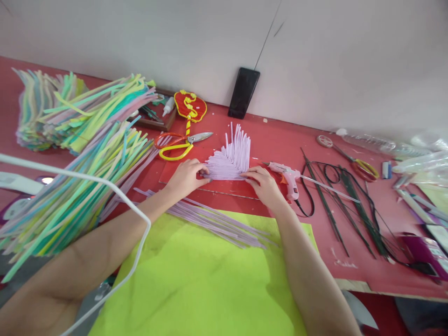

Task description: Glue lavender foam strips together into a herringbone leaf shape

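A layered piece of lavender pipe cleaners (pixel 231 161) lies on a red board (pixel 224 187); its strands fan out to the left and upward from a bent corner. At the left end of its lower edge, my left hand (pixel 189 176) has thumb and fingers closed on the pipe cleaner ends. My right hand (pixel 262 183) pinches the lower right corner of the same piece. Just below the board, loose lavender pipe cleaners (pixel 217 224) lie across a yellow-green sheet (pixel 210 280). Right of my right hand rests a pink glue gun (pixel 289 179) with a clear stick in its back.
Bundles of coloured pipe cleaners (pixel 91 182) cover the left side. Scissors (pixel 184 145), a red-yellow ornament (pixel 191 106) and a wooden tray (pixel 168 122) lie behind. A phone (pixel 244 92) leans on the wall. Dark green stems (pixel 360 210), more scissors (pixel 364 169) and a white cable (pixel 105 182) are around.
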Tool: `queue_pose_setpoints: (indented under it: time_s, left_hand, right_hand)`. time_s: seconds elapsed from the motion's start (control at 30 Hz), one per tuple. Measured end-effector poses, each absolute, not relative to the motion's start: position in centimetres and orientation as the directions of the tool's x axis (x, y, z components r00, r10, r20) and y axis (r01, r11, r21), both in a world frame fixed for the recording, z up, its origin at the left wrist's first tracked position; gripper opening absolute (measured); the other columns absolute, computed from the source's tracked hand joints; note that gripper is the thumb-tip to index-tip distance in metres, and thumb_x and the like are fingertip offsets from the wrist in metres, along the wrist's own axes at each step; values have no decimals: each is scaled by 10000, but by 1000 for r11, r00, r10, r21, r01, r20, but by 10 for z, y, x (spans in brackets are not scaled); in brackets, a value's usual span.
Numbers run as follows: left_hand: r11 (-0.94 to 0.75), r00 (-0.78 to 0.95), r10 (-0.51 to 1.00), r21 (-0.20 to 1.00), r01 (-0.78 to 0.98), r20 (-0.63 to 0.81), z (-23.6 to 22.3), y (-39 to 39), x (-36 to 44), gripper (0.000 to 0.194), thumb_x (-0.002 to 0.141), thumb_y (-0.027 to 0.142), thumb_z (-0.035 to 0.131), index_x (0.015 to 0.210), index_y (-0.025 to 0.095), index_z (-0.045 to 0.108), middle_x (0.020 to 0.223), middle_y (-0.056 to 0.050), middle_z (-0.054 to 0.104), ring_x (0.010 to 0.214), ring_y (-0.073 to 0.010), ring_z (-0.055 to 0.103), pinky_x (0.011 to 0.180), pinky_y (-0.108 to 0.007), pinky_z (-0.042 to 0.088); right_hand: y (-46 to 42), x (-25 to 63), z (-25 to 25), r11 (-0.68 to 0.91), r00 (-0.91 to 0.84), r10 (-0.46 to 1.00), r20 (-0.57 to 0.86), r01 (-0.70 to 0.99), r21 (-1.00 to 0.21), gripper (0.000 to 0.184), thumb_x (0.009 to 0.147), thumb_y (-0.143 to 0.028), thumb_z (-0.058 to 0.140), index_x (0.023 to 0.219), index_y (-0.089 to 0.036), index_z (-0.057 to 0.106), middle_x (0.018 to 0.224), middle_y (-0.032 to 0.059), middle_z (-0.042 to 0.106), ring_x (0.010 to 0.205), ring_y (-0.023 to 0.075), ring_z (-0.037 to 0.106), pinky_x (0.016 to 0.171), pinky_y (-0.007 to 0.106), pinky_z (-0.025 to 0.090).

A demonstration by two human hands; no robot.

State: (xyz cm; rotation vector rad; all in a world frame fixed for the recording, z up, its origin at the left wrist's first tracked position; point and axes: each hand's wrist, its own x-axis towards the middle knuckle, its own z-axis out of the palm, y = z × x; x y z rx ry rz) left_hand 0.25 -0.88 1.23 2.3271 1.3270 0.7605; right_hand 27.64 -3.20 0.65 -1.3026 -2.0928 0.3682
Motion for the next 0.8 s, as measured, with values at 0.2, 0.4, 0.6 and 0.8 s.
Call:
queue_pose_setpoints:
  time_s: [0.2, 0.4, 0.6, 0.8]
  left_hand:
    - [-487, 409, 872, 556, 673, 268, 12, -8, 2, 112, 736, 224, 719, 814, 186, 649, 800, -20, 601, 763, -165, 568, 751, -322, 461]
    - [-486, 404, 873, 563, 669, 274, 11, -7, 2, 115, 729, 216, 726, 810, 197, 647, 798, -13, 607, 764, -161, 569, 752, -314, 463]
    - [-482, 404, 875, 554, 679, 267, 13, -9, 3, 104, 732, 200, 718, 803, 183, 644, 786, -18, 602, 757, -163, 569, 754, -316, 458]
    - [-486, 403, 873, 562, 669, 274, 14, -9, 3, 86, 735, 181, 697, 798, 186, 639, 793, -17, 606, 757, -160, 567, 757, -315, 455]
  right_hand:
    - [-30, 276, 6, 451, -279, 888, 365, 684, -573, 200, 869, -195, 523, 903, -257, 710, 939, 48, 611, 923, 204, 573, 887, 415, 464]
    - [-31, 274, 8, 424, -252, 901, 354, 690, -587, 198, 870, -210, 524, 879, -266, 713, 928, 45, 611, 915, 202, 578, 884, 414, 470]
    - [-31, 273, 8, 426, -251, 899, 359, 688, -587, 186, 863, -203, 536, 874, -262, 712, 921, 43, 612, 904, 200, 581, 875, 405, 470]
    - [-31, 273, 8, 428, -250, 898, 362, 685, -589, 173, 853, -183, 552, 870, -255, 708, 917, 41, 612, 906, 200, 580, 878, 407, 468]
